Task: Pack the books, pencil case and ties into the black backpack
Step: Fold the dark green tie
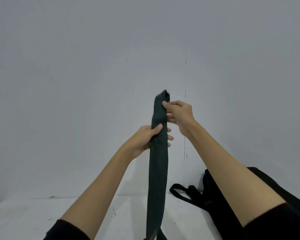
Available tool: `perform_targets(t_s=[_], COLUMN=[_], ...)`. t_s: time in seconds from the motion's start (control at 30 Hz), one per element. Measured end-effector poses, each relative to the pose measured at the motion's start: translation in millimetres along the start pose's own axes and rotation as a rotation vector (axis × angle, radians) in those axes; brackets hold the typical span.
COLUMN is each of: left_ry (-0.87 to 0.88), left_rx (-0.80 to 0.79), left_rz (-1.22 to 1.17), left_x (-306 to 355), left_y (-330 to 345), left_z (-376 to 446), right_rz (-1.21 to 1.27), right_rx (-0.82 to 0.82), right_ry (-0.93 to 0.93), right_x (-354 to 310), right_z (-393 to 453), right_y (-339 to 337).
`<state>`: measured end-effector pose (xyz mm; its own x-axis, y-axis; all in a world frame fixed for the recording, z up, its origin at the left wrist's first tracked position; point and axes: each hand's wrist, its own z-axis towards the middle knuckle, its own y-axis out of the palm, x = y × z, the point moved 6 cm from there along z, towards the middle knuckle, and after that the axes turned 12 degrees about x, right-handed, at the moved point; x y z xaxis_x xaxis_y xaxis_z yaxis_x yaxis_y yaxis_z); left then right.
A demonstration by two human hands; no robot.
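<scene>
Left hand [146, 138]: raised above the table [24, 220], thumb across the front of the dark tie [158, 163], fingers wrapped behind; forearm angled up from lower left. Tie hangs vertical, held up in mid-air above the table's near edge, lower end out of view. Judged light, limp, somewhat slippery; best gripped flat across its width, then folded. Right hand [179, 115]: just above the left, pinching the tie near its top end. Black backpack [220, 205]: lying at the table's right side.
</scene>
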<state>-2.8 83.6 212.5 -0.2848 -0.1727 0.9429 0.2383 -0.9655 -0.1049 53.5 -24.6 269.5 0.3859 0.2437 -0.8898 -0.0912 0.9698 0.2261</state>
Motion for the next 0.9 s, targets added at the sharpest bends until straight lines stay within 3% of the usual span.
perform_targets(t_s=[0.13, 0.23, 0.3, 0.37, 0.53, 0.73, 0.9], left_ry=[0.082, 0.089, 0.131, 0.173, 0.095, -0.103, -0.145], left_rx=[0.238, 0.330, 0.359, 0.359, 0.189, -0.188, -0.197], left_rz=[-0.102, -0.160, -0.124, -0.120, -0.306, -0.417, -0.277], left_x=[23.4, 44.1, 59.8, 75.7, 76.9, 17.3, -3.9], left_y=[-22.7, -32.7, -34.9, -36.5, -30.8, 4.7, 13.6], left_z=[15.0, 23.7, 27.7, 30.0, 29.7, 5.2, -2.7], right_rz=[-0.204, -0.288, -0.262, -0.214, -0.099, -0.073, -0.198], right_rx=[-0.224, -0.445, -0.452, -0.354, -0.282, -0.231, -0.219], right_ry=[0.096, 0.076, 0.011, -0.026, -0.033, -0.010, 0.019], right_x=[42.9, 61.9, 56.8, 43.4, 12.3, 1.7, 6.5], right_z=[-19.0, -41.1, -45.3, -39.7, -28.6, -24.3, -22.6], right_y=[-3.7, 2.2, 7.3, 9.3, 14.3, 14.0, 12.0])
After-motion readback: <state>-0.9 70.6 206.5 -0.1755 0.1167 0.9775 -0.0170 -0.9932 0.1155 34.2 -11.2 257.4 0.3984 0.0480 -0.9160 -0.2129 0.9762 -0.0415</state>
